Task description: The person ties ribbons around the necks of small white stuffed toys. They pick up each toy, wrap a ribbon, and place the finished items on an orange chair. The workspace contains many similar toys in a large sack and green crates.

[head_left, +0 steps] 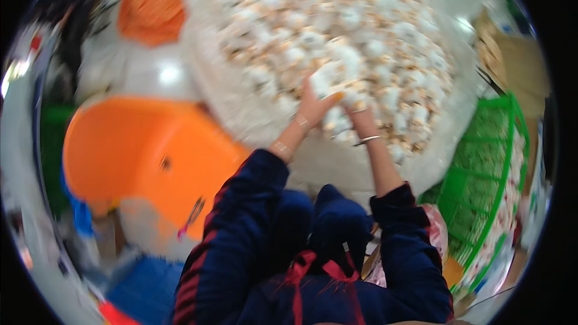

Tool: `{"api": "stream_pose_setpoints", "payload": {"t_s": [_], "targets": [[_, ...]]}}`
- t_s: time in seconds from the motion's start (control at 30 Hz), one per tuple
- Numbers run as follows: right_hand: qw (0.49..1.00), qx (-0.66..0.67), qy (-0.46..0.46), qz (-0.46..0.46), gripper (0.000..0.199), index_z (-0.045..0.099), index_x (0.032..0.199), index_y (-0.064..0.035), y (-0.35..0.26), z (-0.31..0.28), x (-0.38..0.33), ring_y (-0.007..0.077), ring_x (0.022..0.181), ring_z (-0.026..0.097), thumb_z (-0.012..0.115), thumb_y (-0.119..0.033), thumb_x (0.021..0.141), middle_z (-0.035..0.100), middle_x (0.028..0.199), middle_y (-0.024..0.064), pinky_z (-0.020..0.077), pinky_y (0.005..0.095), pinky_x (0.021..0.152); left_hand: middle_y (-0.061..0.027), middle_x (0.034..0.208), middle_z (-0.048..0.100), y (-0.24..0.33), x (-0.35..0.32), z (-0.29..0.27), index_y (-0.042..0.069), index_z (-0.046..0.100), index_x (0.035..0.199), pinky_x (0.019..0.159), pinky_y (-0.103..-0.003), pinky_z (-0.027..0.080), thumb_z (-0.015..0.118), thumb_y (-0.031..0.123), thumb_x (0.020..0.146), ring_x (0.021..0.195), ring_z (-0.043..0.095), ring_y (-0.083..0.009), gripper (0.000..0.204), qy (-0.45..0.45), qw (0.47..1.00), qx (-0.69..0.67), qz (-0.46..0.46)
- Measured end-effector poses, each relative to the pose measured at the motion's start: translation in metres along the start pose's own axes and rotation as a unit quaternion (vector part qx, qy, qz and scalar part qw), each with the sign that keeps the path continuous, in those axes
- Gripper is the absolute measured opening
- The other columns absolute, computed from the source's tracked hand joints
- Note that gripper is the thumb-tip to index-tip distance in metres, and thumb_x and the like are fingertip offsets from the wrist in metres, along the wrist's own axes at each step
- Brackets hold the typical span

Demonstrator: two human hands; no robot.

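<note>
A broad heap of small white items with tan or orange ends (385, 42) lies on a pale plastic sheet (211, 78) ahead of me; blur hides their exact kind. At the heap's near edge, my left hand (314, 105) is closed around a cluster of white-and-tan items (330, 77), its thumb lying across the near side. My right hand (361, 119) supports the same cluster from the right. Its fingers are mostly hidden behind the items. Both hands are close together, a bracelet on the right wrist.
To my left stands an orange plastic chair or tub (126, 144), with a slim tool with a pink end (192, 216) on it. A green plastic basket (475, 174) is at my right. An orange sack (150, 15) lies far left, and a blue object (147, 289) near left.
</note>
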State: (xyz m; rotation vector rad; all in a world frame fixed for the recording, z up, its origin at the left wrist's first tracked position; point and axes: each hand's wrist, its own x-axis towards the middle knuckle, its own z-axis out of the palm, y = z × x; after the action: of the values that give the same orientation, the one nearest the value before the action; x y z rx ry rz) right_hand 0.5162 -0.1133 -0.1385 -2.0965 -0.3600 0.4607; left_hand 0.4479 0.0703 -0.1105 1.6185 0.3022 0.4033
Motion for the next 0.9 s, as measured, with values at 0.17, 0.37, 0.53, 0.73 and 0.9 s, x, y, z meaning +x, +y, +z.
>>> {"api": "stream_pose_setpoints", "payload": {"t_s": [0.17,0.37,0.53,0.73,0.9], "targets": [[0.959,0.276,-0.054,-0.024,0.070,0.042,0.146,-0.0018,-0.168,0.000,-0.025,0.0206,0.114,0.066,0.077,-0.003,0.086,0.063,0.133,0.0119,0.0588,0.0352,0.091,-0.0173,0.133,0.053,0.103,-0.019,-0.074,0.002,0.021,0.151,0.103,-0.040,0.050,0.081,0.017,0.082,0.122,0.055,-0.0251,0.092,0.113,0.993,-0.013,0.030],[0.911,0.251,-0.256,-0.205,0.100,0.030,0.153,-0.0051,-0.296,0.099,-0.113,0.0193,0.130,0.054,0.088,-0.005,0.072,0.053,0.142,0.0099,0.0461,0.0370,0.109,-0.0208,0.142,0.041,0.179,-0.139,-0.240,0.001,0.022,0.152,0.112,-0.041,0.044,0.071,0.001,0.079,0.134,0.048,-0.0314,0.089,0.197,0.978,-0.017,0.073],[0.875,0.155,-0.424,-0.177,0.098,0.032,0.151,0.0004,-0.301,0.201,-0.146,0.0232,0.133,0.050,0.087,-0.016,0.071,0.053,0.140,0.0148,0.0394,0.0375,0.113,-0.0247,0.143,0.041,0.132,-0.253,-0.315,-0.003,0.026,0.151,0.115,-0.045,0.038,0.071,0.008,0.082,0.138,0.042,-0.0364,0.084,0.323,0.932,0.149,-0.064],[0.884,-0.231,-0.341,-0.221,0.098,0.036,0.148,0.0040,-0.269,0.250,-0.152,0.0387,0.135,0.048,0.083,-0.043,0.076,0.048,0.144,0.0286,0.0401,0.0430,0.113,-0.0310,0.146,0.041,0.055,-0.292,-0.332,-0.004,0.031,0.149,0.118,-0.048,0.031,0.073,0.027,0.087,0.138,0.040,-0.0439,0.081,0.342,0.860,0.335,-0.177],[0.880,-0.174,-0.387,-0.214,0.084,0.049,0.142,0.0029,-0.253,0.180,-0.110,0.0357,0.130,0.054,0.080,-0.046,0.081,0.055,0.139,0.0251,0.0445,0.0422,0.109,-0.0262,0.150,0.043,0.024,-0.328,-0.368,-0.005,0.040,0.148,0.119,-0.049,0.028,0.066,0.033,0.096,0.142,0.037,-0.0394,0.069,0.410,0.837,0.333,-0.145]]}}
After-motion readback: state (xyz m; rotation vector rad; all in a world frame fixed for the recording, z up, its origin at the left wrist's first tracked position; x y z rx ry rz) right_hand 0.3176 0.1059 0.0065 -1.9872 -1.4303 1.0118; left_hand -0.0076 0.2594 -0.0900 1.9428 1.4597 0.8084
